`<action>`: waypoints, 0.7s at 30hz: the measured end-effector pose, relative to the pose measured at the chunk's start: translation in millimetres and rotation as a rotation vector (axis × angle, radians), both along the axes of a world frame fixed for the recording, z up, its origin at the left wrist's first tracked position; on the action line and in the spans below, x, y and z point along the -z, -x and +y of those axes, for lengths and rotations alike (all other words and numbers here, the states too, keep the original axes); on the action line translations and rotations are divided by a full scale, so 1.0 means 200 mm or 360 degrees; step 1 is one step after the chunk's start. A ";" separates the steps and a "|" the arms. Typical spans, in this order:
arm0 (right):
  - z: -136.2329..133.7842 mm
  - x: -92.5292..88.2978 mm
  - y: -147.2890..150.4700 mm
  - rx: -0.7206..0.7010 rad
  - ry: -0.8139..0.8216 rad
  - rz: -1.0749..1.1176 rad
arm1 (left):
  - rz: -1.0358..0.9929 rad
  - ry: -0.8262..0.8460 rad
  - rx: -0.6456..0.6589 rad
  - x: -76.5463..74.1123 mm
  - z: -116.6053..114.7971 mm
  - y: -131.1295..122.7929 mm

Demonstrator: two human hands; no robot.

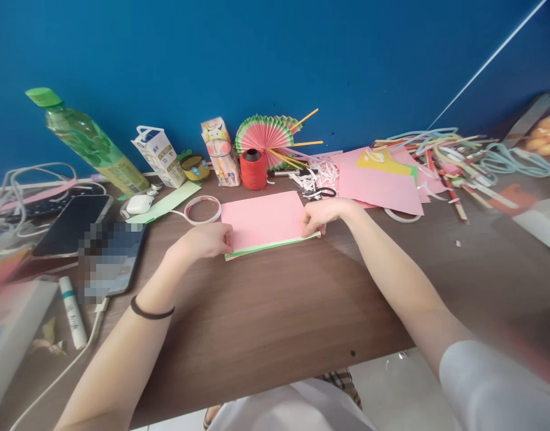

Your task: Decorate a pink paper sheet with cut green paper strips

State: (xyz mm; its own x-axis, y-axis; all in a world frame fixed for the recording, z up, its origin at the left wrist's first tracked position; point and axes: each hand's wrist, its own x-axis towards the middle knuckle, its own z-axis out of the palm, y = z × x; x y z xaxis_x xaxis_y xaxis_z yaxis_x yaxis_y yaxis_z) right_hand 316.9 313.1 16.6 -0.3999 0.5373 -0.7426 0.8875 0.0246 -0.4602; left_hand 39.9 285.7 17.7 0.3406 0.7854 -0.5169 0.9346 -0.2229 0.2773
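Note:
A pink sheet of paper (263, 218) lies on the brown table, with a green and white strip (270, 244) along its near edge. My left hand (212, 239) pinches the near left corner, fingers closed on the paper. At the near right corner my right hand (322, 216) grips the same edge between thumb and fingers. Just left of the sheet is a roll of white tape (203, 209). Behind it stand a red spool of thread (253, 170) and a pleated pink and green paper fan (263, 137) with yellow sticks.
To the right lie pink sheets (383, 188), black-handled scissors (322, 193) and a heap of straws and strips (455, 161). At left are a green bottle (93, 143), a milk carton (160, 155), phones (75, 224) and a marker (72, 314). A blue wall (347, 60) closes off the back.

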 end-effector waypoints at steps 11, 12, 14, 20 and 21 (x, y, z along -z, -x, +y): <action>-0.02 -0.03 0.01 0.0047 0.0009 -0.0002 | -0.0395 0.0008 0.0358 0.08 0.05 0.05; -0.02 -0.02 0.01 0.0051 0.0004 -0.0005 | -0.0414 0.0000 0.0397 0.08 0.05 0.05; -0.02 -0.02 0.01 0.0058 -0.0006 -0.0008 | -0.0437 0.0000 0.0458 0.08 0.04 0.04; -0.02 -0.02 0.01 0.0074 -0.0007 -0.0002 | -0.0397 0.0030 0.0530 0.04 0.03 0.02; -0.02 -0.02 0.01 0.0077 -0.0008 -0.0003 | -0.0391 0.0028 0.0528 0.04 0.03 0.02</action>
